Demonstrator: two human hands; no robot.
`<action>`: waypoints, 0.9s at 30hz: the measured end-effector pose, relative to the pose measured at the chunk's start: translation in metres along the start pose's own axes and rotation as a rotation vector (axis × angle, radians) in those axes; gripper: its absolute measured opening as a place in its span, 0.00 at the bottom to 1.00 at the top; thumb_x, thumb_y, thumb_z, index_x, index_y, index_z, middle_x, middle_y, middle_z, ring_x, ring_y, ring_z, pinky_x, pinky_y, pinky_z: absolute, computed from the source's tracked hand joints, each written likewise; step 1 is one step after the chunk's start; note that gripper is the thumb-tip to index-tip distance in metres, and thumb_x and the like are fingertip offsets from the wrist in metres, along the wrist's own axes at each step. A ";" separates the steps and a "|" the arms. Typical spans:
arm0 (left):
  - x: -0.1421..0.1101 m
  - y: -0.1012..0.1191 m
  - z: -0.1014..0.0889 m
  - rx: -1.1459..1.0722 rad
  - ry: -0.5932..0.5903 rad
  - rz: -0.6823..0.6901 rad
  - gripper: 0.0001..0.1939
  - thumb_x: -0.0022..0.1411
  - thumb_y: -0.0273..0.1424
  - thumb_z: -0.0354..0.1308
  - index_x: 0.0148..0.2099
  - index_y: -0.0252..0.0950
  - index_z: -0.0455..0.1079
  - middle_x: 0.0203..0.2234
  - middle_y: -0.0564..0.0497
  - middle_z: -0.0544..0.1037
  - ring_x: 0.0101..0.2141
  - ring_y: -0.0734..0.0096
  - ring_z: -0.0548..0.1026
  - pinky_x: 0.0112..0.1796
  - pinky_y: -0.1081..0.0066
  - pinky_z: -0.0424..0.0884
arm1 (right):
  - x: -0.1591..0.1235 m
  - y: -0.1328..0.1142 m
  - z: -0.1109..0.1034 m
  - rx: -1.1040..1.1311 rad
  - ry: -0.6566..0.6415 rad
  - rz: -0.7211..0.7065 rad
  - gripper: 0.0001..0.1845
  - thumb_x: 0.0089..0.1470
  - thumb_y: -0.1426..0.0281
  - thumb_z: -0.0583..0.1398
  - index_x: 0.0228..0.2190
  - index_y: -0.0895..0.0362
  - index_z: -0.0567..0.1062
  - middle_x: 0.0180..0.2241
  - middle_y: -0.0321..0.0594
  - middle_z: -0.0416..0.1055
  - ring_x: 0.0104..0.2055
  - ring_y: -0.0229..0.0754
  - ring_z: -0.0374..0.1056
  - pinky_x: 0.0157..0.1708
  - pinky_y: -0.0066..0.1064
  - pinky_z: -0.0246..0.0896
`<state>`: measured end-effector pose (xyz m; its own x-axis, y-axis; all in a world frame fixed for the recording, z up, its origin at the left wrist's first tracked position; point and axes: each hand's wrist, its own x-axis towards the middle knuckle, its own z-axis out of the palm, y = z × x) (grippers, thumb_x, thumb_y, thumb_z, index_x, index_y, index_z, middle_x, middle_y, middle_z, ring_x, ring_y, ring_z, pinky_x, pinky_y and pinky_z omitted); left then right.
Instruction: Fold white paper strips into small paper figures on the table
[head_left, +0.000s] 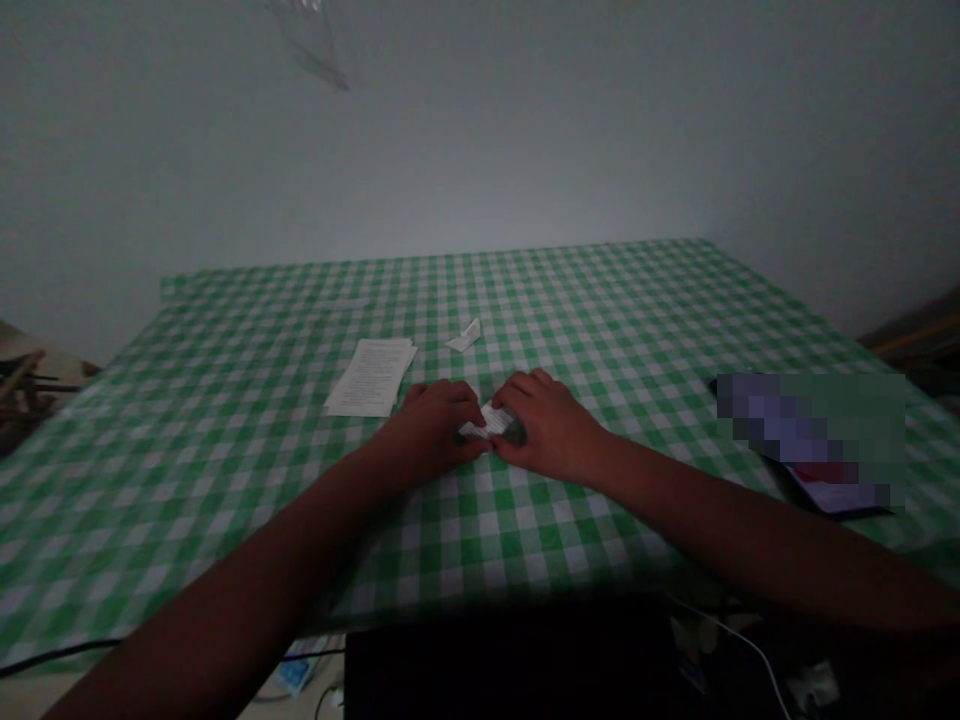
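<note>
I have the left hand (pixel 439 425) and right hand (pixel 551 425) both pinching a small printed paper (pixel 495 418) between them at the table (pixel 600 300) — right of the paper stack (pixel 370 378). Looks like a folding step. Next move probably calls for lining up edges, then pressing flat — fold detail's partly hidden.

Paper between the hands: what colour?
The paper is white with rows of dark print, best seen in the head view.
</note>
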<state>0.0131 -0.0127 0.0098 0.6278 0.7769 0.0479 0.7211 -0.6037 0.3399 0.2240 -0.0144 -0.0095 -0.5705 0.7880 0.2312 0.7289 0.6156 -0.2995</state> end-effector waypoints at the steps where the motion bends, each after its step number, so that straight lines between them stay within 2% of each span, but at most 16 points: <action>1: 0.000 0.000 -0.001 -0.003 -0.005 0.003 0.10 0.59 0.36 0.65 0.44 0.42 0.76 0.44 0.50 0.76 0.49 0.58 0.71 0.50 0.56 0.61 | 0.000 -0.003 0.001 -0.003 0.011 0.021 0.18 0.52 0.60 0.63 0.41 0.57 0.73 0.43 0.47 0.71 0.46 0.52 0.63 0.44 0.44 0.61; 5: -0.001 0.002 -0.003 -0.004 -0.015 0.018 0.10 0.59 0.36 0.65 0.43 0.42 0.76 0.44 0.50 0.75 0.48 0.58 0.71 0.49 0.56 0.61 | 0.001 -0.006 0.005 -0.019 0.051 0.103 0.14 0.50 0.62 0.63 0.38 0.55 0.70 0.41 0.46 0.70 0.45 0.52 0.63 0.41 0.42 0.60; 12: -0.001 -0.001 -0.003 0.032 -0.013 0.044 0.11 0.58 0.39 0.65 0.43 0.42 0.76 0.45 0.49 0.76 0.47 0.57 0.71 0.50 0.55 0.60 | 0.005 0.014 0.004 -0.037 0.068 0.204 0.11 0.50 0.66 0.62 0.35 0.54 0.68 0.40 0.45 0.68 0.43 0.52 0.63 0.35 0.39 0.59; 15: -0.004 -0.009 -0.002 0.028 0.005 0.134 0.10 0.61 0.37 0.62 0.44 0.41 0.75 0.48 0.48 0.75 0.49 0.57 0.71 0.50 0.55 0.60 | 0.006 0.022 0.003 -0.009 0.069 0.192 0.11 0.50 0.66 0.62 0.35 0.54 0.68 0.40 0.44 0.68 0.43 0.51 0.64 0.35 0.39 0.59; 18: -0.004 -0.016 0.000 0.010 0.003 0.212 0.09 0.62 0.33 0.60 0.45 0.41 0.74 0.56 0.47 0.71 0.57 0.56 0.67 0.54 0.54 0.57 | 0.007 0.027 0.002 0.056 0.093 0.152 0.09 0.51 0.68 0.61 0.36 0.54 0.67 0.40 0.44 0.68 0.44 0.49 0.64 0.39 0.39 0.60; 22: -0.001 -0.016 0.004 0.008 0.002 0.173 0.07 0.62 0.34 0.61 0.44 0.41 0.74 0.51 0.49 0.77 0.54 0.58 0.71 0.53 0.54 0.56 | 0.005 0.025 0.000 0.107 0.095 0.071 0.11 0.51 0.68 0.62 0.37 0.54 0.68 0.41 0.43 0.68 0.45 0.49 0.63 0.43 0.41 0.60; 27: 0.001 -0.005 0.001 0.015 -0.002 0.097 0.12 0.61 0.35 0.63 0.47 0.41 0.73 0.50 0.50 0.77 0.52 0.58 0.72 0.53 0.54 0.56 | -0.002 0.005 0.001 0.086 0.029 0.012 0.16 0.50 0.62 0.65 0.38 0.54 0.69 0.43 0.44 0.68 0.47 0.51 0.62 0.44 0.42 0.60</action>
<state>0.0109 -0.0093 0.0069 0.6953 0.7144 0.0782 0.6612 -0.6786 0.3198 0.2280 -0.0128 -0.0121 -0.5501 0.7959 0.2530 0.6997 0.6046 -0.3806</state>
